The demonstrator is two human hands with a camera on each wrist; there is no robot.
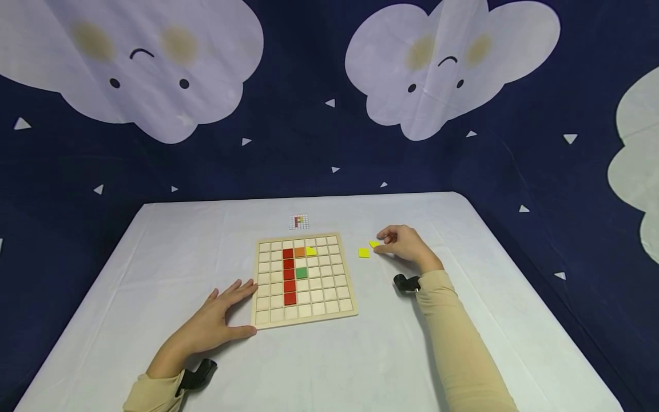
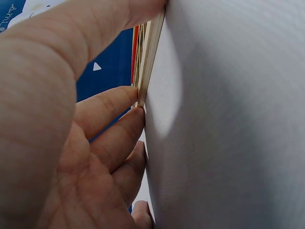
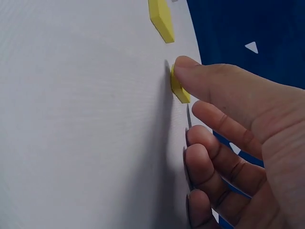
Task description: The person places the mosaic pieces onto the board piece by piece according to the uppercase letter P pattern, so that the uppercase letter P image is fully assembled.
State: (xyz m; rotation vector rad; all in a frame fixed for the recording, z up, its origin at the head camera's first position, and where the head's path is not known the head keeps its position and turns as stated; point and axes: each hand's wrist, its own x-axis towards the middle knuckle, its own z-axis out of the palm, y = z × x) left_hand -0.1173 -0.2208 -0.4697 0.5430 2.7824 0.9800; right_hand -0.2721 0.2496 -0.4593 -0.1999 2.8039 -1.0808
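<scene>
A wooden grid board [image 1: 315,311] lies on the white table. My left hand [image 1: 213,323] spreads its fingers along the board's left side; thumb and fingertips touch the edge, also seen on the board [image 2: 151,52] in the left wrist view. Several red tiles [image 1: 289,273] form a column, with an orange tile [image 1: 300,252], a yellow tile [image 1: 310,251] and a green tile [image 1: 301,273] beside it. My right hand [image 1: 407,245] is over a small yellow curved tile [image 1: 373,244], its thumb at the tile and index finger apart. A yellow square tile [image 1: 364,253] lies left of it.
Behind the board lies a small pattern card [image 1: 299,222] showing a coloured grid. A dark blue cloth with clouds [image 1: 298,160] hangs behind the table [image 1: 206,229]. Black wrist devices [image 1: 407,283] sit at both cuffs.
</scene>
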